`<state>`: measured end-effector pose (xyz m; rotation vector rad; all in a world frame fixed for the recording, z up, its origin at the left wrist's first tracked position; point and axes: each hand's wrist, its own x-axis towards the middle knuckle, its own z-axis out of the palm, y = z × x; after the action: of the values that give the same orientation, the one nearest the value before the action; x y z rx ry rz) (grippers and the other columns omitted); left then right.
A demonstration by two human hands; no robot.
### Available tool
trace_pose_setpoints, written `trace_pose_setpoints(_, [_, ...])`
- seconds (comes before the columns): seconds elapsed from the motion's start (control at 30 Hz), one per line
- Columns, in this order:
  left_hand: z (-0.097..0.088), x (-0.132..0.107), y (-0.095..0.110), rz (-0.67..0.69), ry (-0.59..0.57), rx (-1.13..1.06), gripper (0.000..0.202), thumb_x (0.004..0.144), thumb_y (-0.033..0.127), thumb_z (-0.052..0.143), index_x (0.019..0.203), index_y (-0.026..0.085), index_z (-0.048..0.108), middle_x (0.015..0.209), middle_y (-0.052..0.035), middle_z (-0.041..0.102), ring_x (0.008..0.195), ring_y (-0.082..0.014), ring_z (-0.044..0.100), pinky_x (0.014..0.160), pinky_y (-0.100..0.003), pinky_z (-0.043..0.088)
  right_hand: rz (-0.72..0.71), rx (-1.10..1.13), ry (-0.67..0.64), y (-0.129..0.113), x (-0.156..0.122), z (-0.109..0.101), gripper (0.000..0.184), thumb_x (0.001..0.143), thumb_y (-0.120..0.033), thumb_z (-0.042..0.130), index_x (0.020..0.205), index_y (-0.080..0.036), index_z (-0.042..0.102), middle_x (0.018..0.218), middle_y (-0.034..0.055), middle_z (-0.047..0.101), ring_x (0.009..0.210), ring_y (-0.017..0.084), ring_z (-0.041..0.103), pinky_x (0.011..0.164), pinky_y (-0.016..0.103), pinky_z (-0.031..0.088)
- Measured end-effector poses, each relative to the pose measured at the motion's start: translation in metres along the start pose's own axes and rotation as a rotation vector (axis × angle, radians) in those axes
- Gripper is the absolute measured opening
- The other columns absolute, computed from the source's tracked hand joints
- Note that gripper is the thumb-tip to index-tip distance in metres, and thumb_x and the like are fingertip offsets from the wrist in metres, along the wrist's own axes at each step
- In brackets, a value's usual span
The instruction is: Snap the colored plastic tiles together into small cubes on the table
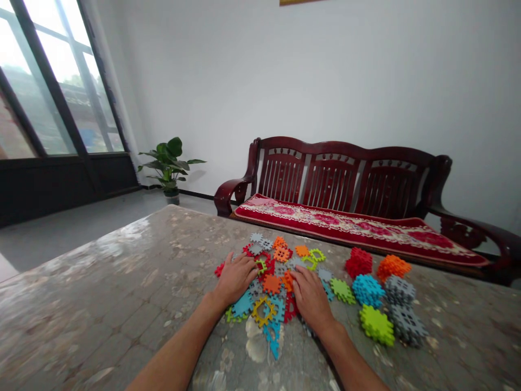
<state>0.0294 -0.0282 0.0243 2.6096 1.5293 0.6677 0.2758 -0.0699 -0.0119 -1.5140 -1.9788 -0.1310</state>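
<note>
At lower centre, the left hand (235,279) is spreading its fingers over jumbled pieces (272,284), the right hand (312,296) bunching its own, pinch unclear; tabletop (109,309) is reaching the left edge, stacks (368,291) standing lower right.

1 potted plant (175,147); red runner (350,221) along 1 wooden bench (331,147)

Tabletop (122,304) leaves room leftward; stacks (368,290) obstruct the right.
</note>
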Motion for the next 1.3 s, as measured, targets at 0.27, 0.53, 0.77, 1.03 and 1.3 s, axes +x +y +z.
trace_pose_setpoints(0.27, [-0.005, 0.002, -0.002, -0.118, 0.031, 0.069, 0.033, 0.096, 0.032, 0.042, 0.079, 0.024, 0.069, 0.094, -0.0054, 0.074, 0.096, -0.0227, 0.065, 0.115, -0.056, 0.018, 0.005, -0.004, 0.01, 0.002, -0.001, 0.002, 0.033, 0.097, -0.02, 0.042, 0.116, -0.025, 0.068, 0.126, 0.0066, 0.064, 0.118, 0.024, 0.055, 0.105, 0.043, 0.042])
trace_pose_setpoints(0.53, [-0.007, 0.001, -0.006, -0.175, 0.141, 0.101, 0.033, 0.093, 0.03, 0.045, 0.073, 0.025, 0.071, 0.089, -0.0049, 0.076, 0.089, -0.0229, 0.067, 0.118, -0.057, 0.012, 0.008, 0.044, 0.038, 0.005, -0.002, 0.004, 0.035, 0.097, -0.019, 0.039, 0.116, -0.023, 0.067, 0.127, 0.0078, 0.063, 0.119, 0.023, 0.054, 0.106, 0.044, 0.042])
trace_pose_setpoints(0.77, [-0.009, 0.001, -0.01, -0.278, 0.191, 0.086, 0.031, 0.091, 0.029, 0.049, 0.073, 0.024, 0.073, 0.095, -0.0071, 0.077, 0.095, -0.0254, 0.066, 0.118, -0.059, 0.004, 0.021, 0.163, 0.135, 0.009, -0.002, 0.005, 0.047, 0.086, -0.003, 0.036, 0.117, -0.021, 0.067, 0.124, 0.0088, 0.064, 0.119, 0.021, 0.054, 0.106, 0.042, 0.043])
trace_pose_setpoints(1.03, [-0.005, 0.001, -0.013, -0.245, 0.258, 0.062, 0.024, 0.09, 0.028, 0.051, 0.087, 0.027, 0.075, 0.112, -0.0077, 0.074, 0.111, -0.0295, 0.063, 0.117, -0.062, 0.009, 0.025, 0.2, 0.135, 0.007, -0.001, 0.003, 0.051, 0.081, 0.001, 0.036, 0.115, -0.022, 0.067, 0.119, 0.0073, 0.065, 0.115, 0.021, 0.056, 0.105, 0.04, 0.044])
trace_pose_setpoints(1.3, [-0.009, 0.003, -0.001, -0.07, 0.183, 0.02, 0.024, 0.086, 0.033, 0.057, 0.068, 0.025, 0.071, 0.1, -0.0058, 0.074, 0.1, -0.0253, 0.065, 0.114, -0.052, 0.026, 0.058, 0.153, 0.084, -0.001, 0.0, -0.007, 0.048, 0.081, 0.0, 0.038, 0.114, -0.022, 0.065, 0.11, 0.0077, 0.062, 0.107, 0.022, 0.057, 0.099, 0.037, 0.047])
